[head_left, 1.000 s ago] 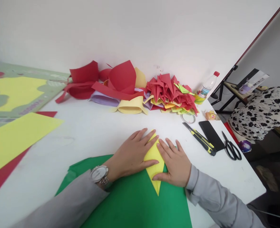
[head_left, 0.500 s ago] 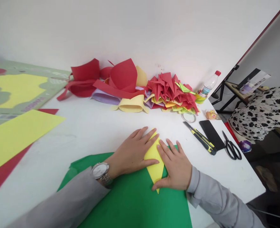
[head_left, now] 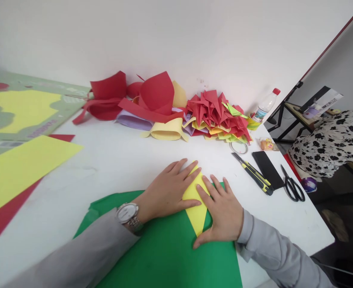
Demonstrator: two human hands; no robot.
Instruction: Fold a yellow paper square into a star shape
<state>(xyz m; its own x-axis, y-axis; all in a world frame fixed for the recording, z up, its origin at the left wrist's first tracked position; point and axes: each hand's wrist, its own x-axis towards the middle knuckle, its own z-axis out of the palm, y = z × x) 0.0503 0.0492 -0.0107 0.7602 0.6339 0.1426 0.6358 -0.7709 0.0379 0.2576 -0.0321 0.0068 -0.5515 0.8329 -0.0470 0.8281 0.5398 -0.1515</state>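
A folded piece of yellow paper (head_left: 196, 216), narrowing to a point toward me, lies on a large green sheet (head_left: 176, 256), its far tip beyond the green edge. My left hand (head_left: 168, 194) rests flat on the yellow paper's left side, fingers spread over its upper part and thumb across its middle. On the right side my right hand (head_left: 221, 210) presses with fingers spread, its thumb over the near tip. Both hands are open, and the yellow paper's edges are partly hidden under them.
Red paper shapes (head_left: 156, 94) and folded red paper pieces (head_left: 212, 110) line the wall. To the right lie a utility knife (head_left: 252, 173), a black flat object (head_left: 268, 170), scissors (head_left: 292, 186) and a bottle (head_left: 263, 110). Yellow sheets (head_left: 26, 168) lie left; a person (head_left: 335, 140) is at far right.
My right thumb has shifted slightly, now covering the yellow paper's near tip, and the right fingers have moved a little on the paper. My left hand stays almost in place.
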